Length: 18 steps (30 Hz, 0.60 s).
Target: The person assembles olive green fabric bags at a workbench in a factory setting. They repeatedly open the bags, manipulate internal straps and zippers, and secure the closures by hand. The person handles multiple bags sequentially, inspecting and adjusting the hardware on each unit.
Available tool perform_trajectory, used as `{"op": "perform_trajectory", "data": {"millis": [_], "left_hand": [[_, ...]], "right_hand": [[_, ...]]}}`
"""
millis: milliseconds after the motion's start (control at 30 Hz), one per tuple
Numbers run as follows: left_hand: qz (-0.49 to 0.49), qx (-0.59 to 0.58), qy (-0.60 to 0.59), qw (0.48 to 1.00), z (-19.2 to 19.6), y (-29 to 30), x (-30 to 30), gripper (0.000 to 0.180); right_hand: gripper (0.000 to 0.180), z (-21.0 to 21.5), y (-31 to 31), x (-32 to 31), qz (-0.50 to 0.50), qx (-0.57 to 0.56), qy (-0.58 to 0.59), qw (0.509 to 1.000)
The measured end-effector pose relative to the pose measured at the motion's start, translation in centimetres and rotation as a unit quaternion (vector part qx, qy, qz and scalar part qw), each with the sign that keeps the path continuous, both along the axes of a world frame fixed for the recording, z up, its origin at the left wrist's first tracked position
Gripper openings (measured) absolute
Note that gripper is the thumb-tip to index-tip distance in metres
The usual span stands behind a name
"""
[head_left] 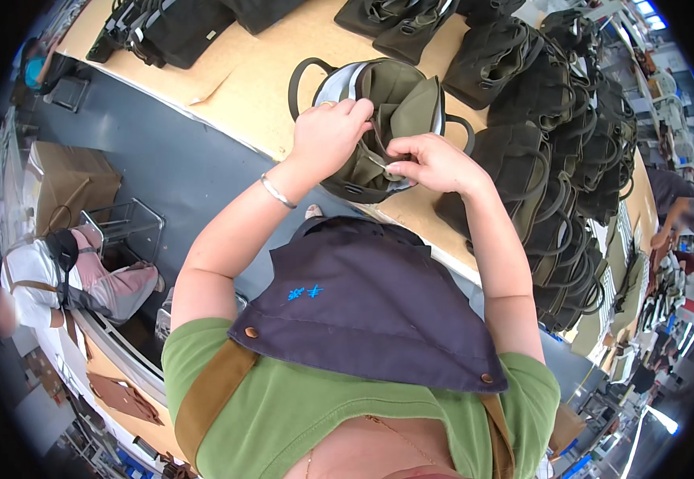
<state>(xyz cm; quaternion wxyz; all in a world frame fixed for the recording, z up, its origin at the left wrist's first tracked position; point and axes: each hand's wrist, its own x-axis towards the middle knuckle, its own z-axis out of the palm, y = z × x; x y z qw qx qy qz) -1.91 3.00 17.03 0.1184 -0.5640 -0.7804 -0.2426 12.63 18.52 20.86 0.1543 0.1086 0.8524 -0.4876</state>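
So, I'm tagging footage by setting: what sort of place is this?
Probably a bag-making workshop: many similar dark bags crowd a long tan table, flat brown pieces lie on another table, and a person sits nearby.

Pretty bright in here, with lights [663,420] blown out white over on my right. My hands [327,136] come out crisp enough, but the fisheye bends the tabletop [235,104] and everything toward the rim goes mushy.
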Motion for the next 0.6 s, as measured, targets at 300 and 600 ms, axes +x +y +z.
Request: {"op": "perform_trajectory", "data": {"millis": [300,600], "left_hand": [[0.032,-0.010,-0.087,0.996,-0.4,2.4,-0.1,0.027],[-0.142,-0.049,-0.205,0.967,3.7,-1.1,1.2,0.022]], "right_hand": [[0.014,-1.0,0.3,-0.1,0.053,-0.061,-0.026,0.996],[0.007,-2.9,1.1,0.5,-0.087,-0.145,-0.004,0.986]]}}
